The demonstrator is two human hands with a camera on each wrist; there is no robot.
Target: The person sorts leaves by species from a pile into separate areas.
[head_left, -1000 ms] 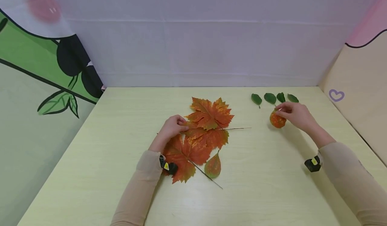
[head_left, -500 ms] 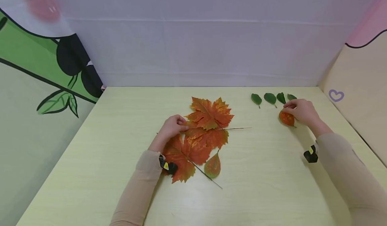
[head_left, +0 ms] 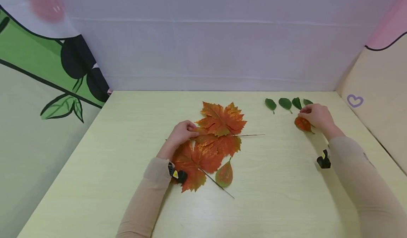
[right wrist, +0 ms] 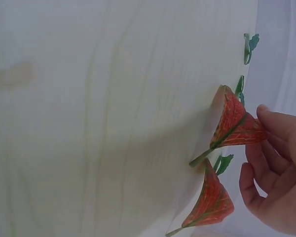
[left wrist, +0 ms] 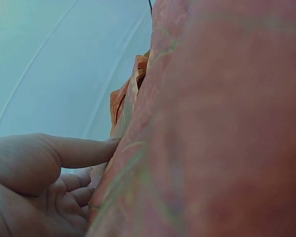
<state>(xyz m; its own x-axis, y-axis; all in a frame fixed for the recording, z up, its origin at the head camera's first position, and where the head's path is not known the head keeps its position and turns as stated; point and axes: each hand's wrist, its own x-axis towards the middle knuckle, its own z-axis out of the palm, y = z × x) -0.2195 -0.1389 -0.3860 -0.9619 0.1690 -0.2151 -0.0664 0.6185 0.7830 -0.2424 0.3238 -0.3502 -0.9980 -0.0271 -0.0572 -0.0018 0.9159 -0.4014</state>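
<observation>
My left hand (head_left: pixel 182 133) pinches the edge of an orange maple leaf (head_left: pixel 206 138) in a loose pile on the table. In the left wrist view the thumb presses against a leaf (left wrist: pixel 138 163), and the other fingers curl beneath. My right hand (head_left: pixel 319 117) is at the back right, pinching a small red-orange leaf (head_left: pixel 303 125) by its broad end. Its stem points down towards the table. The right wrist view has this held leaf (right wrist: pixel 237 126) close to a second red leaf (right wrist: pixel 209 205), which my hand hides in the head view.
Several small green leaves (head_left: pixel 285 103) lie in a row along the table's back edge. Right of the pile rests a green-red leaf (head_left: pixel 224 175). Long thin stems (head_left: pixel 249 135) stick out rightwards. A pale cloth wall (head_left: pixel 203 54) stands behind the table (head_left: pixel 270 195).
My right hand has moved right and slightly back with the small red-orange leaf, which has turned so its stem points down and right. My left hand has stayed in place.
</observation>
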